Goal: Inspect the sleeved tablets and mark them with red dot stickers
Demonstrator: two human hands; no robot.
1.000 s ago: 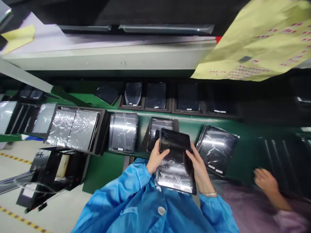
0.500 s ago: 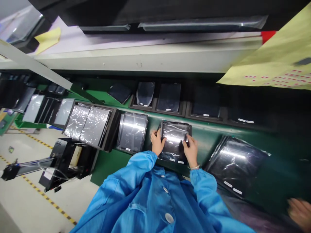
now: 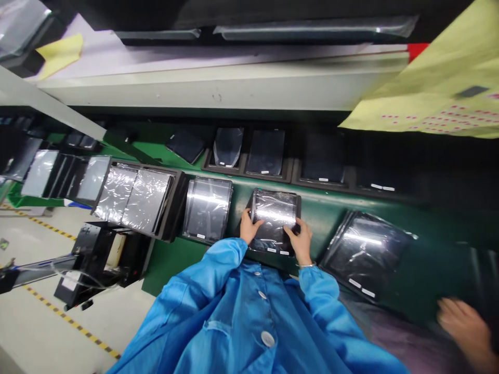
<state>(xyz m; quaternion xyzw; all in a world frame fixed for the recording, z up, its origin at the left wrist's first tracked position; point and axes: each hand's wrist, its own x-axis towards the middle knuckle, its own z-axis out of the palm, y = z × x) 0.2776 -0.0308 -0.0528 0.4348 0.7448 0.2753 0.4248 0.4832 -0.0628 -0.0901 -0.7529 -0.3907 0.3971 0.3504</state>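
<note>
Green desk (image 3: 323,221) bears a glossy plastic-wrapped black tablet (image 3: 275,221) at twelve o'clock from the chest, two white labels (image 3: 277,251) along its near edge. Left hand (image 3: 249,227) and right hand (image 3: 299,241) reach forward from blue sleeves (image 3: 224,257), fingers clamped on opposite sides

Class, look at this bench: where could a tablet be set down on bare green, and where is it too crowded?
The green bench shows bare below the left bagged tablet, beside the left sleeve, and between the held tablet and the right bagged tablet. The left tray and back row are crowded.
</note>
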